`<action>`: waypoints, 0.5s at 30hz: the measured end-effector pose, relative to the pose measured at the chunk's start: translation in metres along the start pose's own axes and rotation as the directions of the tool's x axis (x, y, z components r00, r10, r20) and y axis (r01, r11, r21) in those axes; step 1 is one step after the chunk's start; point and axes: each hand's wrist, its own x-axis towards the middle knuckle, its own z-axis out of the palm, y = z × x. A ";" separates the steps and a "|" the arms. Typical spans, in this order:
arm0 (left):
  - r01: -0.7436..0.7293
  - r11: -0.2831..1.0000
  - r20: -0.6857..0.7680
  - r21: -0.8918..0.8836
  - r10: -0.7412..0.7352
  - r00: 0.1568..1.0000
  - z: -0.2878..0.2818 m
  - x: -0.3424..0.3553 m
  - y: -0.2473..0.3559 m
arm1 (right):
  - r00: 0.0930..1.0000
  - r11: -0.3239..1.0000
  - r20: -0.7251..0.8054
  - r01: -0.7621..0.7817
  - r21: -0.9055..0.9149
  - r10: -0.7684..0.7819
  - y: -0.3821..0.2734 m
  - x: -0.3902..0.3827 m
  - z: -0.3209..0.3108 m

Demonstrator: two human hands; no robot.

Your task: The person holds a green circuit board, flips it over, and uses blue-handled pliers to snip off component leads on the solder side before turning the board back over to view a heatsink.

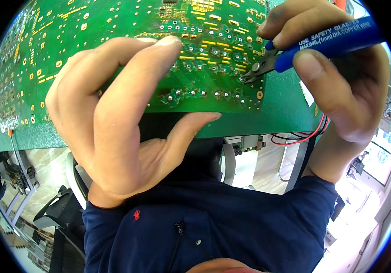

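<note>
A large green circuit board point(113, 27) with gold pads and rows of shiny solder joints lies over a green work surface. My right hand point(341, 77) is closed around blue-handled wire cutters point(267, 63). The jaws of the cutters meet the board at a solder joint near its front right corner. Over the board's front edge is my left hand point(118, 109), its curved fingers reaching onto the board among the solder joints. The left thumb is spread away from the fingers, with its tip at the front edge. A firm grip by this hand does not show.
The green mat point(291, 109) extends past the board's right and front sides. Red and black wires point(311, 134) hang near its front right edge. A black chair part point(59, 209) stands at lower left. A small orange-tipped thing point(10, 133) touches the left front edge.
</note>
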 end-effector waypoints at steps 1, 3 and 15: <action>0.002 1.000 -0.008 0.020 -0.002 1.000 0.000 -0.001 0.000 | 1.000 1.000 0.004 0.007 0.015 -0.007 0.002 0.002 0.004; 0.005 0.998 -0.019 0.055 -0.004 1.000 -0.001 -0.003 -0.001 | 1.000 0.999 0.011 0.015 0.036 -0.015 0.007 0.006 0.009; 0.101 0.995 -0.073 0.024 -0.099 0.992 0.005 0.002 0.013 | 0.999 0.998 -0.026 -0.040 0.047 0.041 0.000 0.008 0.010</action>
